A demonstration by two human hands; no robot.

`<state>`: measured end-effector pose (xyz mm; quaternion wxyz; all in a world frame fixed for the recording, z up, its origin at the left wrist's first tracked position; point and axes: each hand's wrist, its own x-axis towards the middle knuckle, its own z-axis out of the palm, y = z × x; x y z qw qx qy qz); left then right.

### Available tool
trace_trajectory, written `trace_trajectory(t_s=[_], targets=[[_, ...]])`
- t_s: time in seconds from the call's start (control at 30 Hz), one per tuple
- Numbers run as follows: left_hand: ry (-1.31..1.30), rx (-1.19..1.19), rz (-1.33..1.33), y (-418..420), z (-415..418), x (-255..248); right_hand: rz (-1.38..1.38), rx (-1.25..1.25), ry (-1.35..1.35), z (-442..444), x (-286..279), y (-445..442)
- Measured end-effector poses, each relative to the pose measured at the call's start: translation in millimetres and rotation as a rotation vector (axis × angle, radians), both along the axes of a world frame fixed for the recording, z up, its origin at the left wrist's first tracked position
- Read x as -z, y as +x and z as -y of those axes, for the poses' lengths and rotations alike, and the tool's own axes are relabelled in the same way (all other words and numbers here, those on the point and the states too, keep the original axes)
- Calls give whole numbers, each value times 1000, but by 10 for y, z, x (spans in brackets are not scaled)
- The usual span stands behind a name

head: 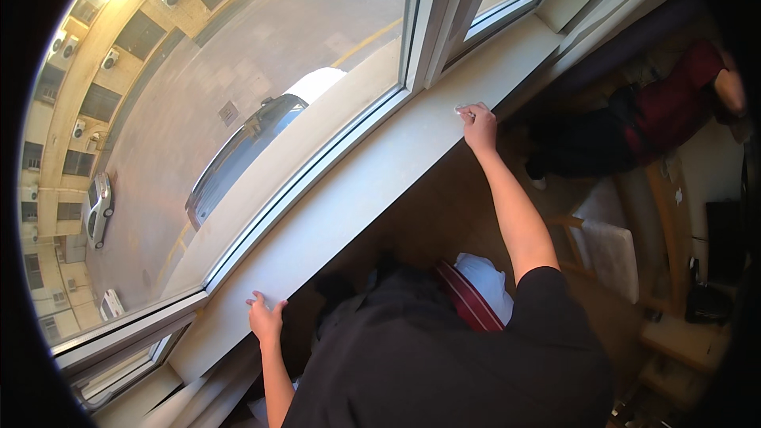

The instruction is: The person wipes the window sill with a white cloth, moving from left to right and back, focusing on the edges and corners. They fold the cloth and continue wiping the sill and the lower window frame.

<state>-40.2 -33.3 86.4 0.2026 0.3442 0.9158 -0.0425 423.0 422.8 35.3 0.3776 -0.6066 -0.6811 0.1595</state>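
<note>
A long white window sill [362,184] runs diagonally in front of me, below a large closed window pane [285,41]. Over its right part, my right hand [480,126] has its fingers pinched on a small whitish piece [458,109], perhaps tissue or cloth; most of it is hidden by the fingers. Near the left end of the sill, my left hand [266,316] rests at the inner edge. Its thumb and fingers are spread, and nothing shows between them.
Light curtains hang at both ends, a right curtain [618,9] and a left curtain [208,395]. Behind me on the right, another person in a dark red top [672,98] leans over. A pale-backed chair [609,258] stands nearby. Parked cars, including a silver car [99,211], show outside.
</note>
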Motion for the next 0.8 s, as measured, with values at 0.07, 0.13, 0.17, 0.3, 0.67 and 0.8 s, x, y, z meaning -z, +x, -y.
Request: trace_trajectory(t_s=[0.07,0.13,0.17,0.3,0.67,0.8], targets=[[11,3,-5,-19,54,27,-14,11,6,27,33,-40],[-12,-17,-5,-19,-14,13,8,50,71,252,128,-255],[-8,-6,-4,-29,-4,17,37,31,44,432,158,-379],[7,-15,2,-1,0,-2,-23,-222,-43,1420,54,-1173],[28,-23,-23,11,95,35,29,-213,-31,839,80,-1239],[23,31,-53,-6,29,38,115,-93,47,318,73,-1235]])
